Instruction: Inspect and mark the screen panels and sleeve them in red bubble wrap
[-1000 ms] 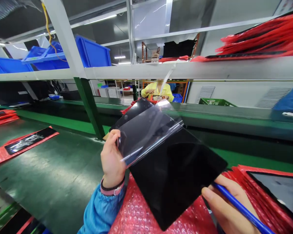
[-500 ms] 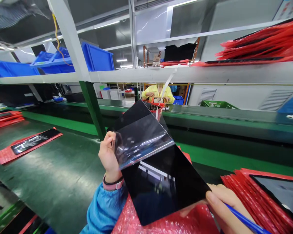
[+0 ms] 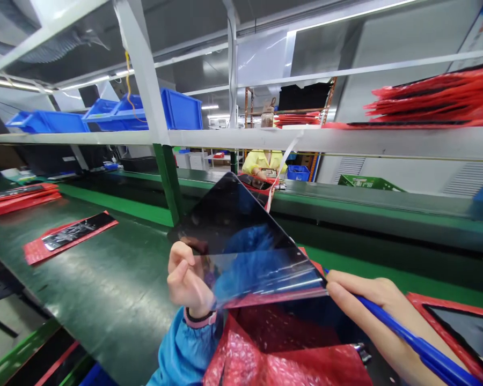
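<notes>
A glossy black glass panel (image 3: 241,214) is held tilted in front of me, with clear film (image 3: 265,273) over part of it and lifted along the lower side. My left hand (image 3: 188,279) is closed in a pinch on the film's left edge. The panel's right corner is between the fingers of my right hand (image 3: 380,308), which also carries a blue pen (image 3: 402,332). Beneath the panel lies a red bubble-wrap bag (image 3: 290,362), partly covered by it.
A wrapped dark strip (image 3: 78,230) lies on the green bench (image 3: 137,279) to the left. At right is a panel on red wrap (image 3: 462,327). A white shelf (image 3: 225,139) bears blue bins (image 3: 181,110) and a red stack (image 3: 434,102). A co-worker in yellow (image 3: 261,161) sits opposite.
The panel has tipped to a flatter angle, so its lower black face shows less. My right hand has come up and left with the corner. The left hand still pinches the film.
</notes>
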